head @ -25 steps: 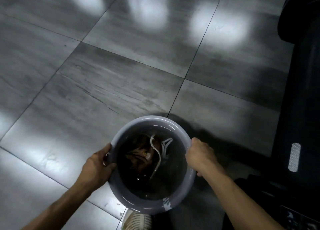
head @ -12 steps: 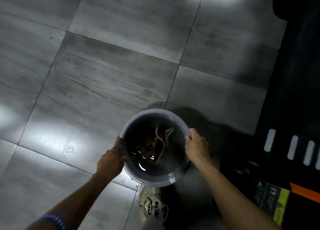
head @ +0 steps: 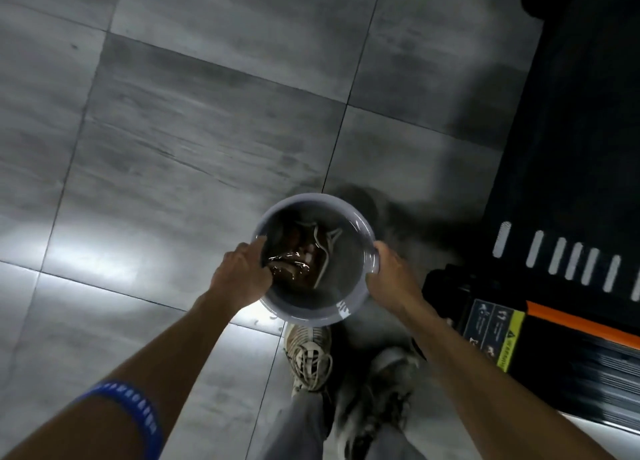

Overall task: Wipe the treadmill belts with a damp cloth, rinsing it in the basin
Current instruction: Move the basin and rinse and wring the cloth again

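Observation:
A round grey basin [head: 353, 305] hangs in the air above the tiled floor, carried between both hands. Dark water fills it, and a brown cloth [head: 294, 264] with a pale edge lies soaked in the water. My left hand [head: 240, 274] grips the left rim, thumb over the edge. My right hand [head: 391, 274] grips the right rim. A black treadmill belt [head: 568, 141] with white stripes runs along the right side.
Grey floor tiles [head: 194, 141] spread left and ahead. My two shoes [head: 308, 352] stand right under the basin. The treadmill's rear end [head: 519, 324] carries an orange strip and a yellow warning label at the lower right.
The basin has come up off the floor with both hands on its rim. The view has risen and shifted, showing more of the treadmill's rear end and my legs.

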A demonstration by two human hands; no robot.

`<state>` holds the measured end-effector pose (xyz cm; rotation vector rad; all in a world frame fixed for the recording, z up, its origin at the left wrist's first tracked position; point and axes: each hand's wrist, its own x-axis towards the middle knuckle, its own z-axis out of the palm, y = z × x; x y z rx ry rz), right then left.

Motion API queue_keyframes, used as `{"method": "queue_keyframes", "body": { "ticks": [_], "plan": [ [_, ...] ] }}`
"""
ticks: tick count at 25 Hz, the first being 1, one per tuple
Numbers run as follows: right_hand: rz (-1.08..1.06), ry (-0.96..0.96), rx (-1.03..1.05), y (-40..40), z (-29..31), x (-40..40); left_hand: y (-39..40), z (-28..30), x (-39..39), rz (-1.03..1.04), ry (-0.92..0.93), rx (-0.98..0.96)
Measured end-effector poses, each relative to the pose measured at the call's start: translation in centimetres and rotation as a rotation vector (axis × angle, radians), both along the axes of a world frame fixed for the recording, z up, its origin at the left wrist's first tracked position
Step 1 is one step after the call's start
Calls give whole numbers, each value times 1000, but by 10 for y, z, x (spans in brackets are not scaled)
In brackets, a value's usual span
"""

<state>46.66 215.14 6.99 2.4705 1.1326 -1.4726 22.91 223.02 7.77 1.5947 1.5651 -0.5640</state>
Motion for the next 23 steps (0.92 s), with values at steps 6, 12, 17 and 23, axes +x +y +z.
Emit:
{"method": "queue_keyframes", "body": {
  "ticks": [6,12,17,23],
  "plan": [
    [-55,20,125,-13,-2,-4,-5,8,16,35,-94,63],
    [-93,56,61,-23,20,13,-25,38,34,76,-135,43],
    [-131,104,30,-24,39,15,-26,48,28,115,-53,9],
    [-321,35,41,-28,10,5,-13,22,35,134,-29,19]
  ]
}}
